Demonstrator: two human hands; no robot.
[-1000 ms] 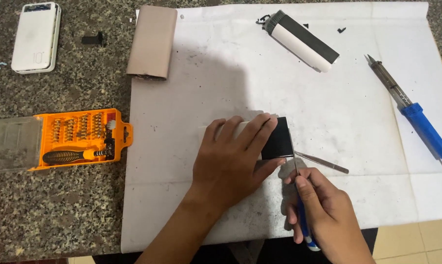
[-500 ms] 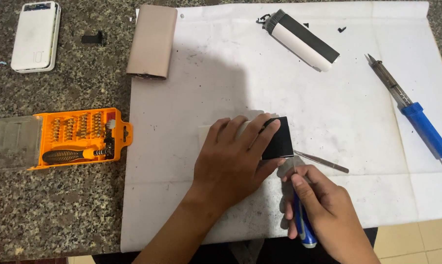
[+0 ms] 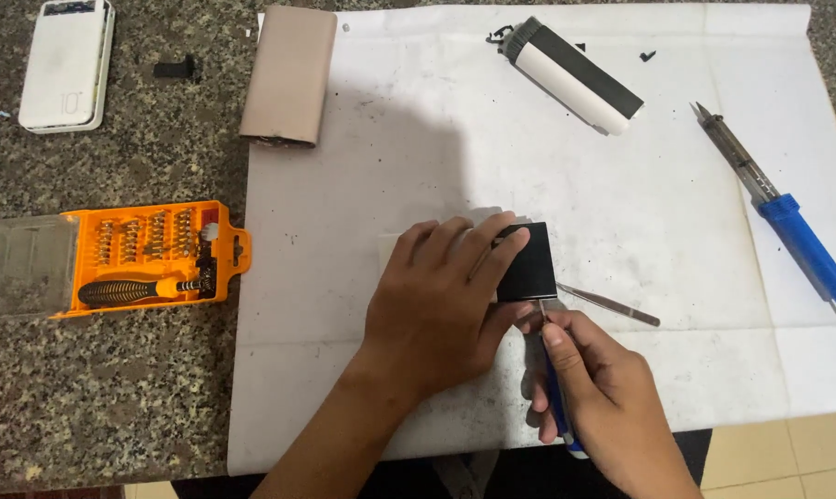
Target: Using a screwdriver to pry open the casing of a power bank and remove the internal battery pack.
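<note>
My left hand (image 3: 441, 296) lies flat over a small flat device with a black end (image 3: 529, 263), pressing it onto the white paper sheet (image 3: 418, 139). My right hand (image 3: 603, 397) grips a blue-handled screwdriver (image 3: 556, 407), its thin tip touching the near edge of the black part. Metal tweezers (image 3: 612, 305) rest on the paper just right of the device.
An orange screwdriver bit set (image 3: 150, 259) with a clear lid lies open at left on the granite counter. A tan case (image 3: 288, 74), a white power bank (image 3: 67, 60), a black-and-white cylinder (image 3: 575, 79) and a blue-handled soldering iron (image 3: 778, 212) lie around.
The hands have barely shifted; my right hand has edged the screwdriver tip slightly along the device's near edge.
</note>
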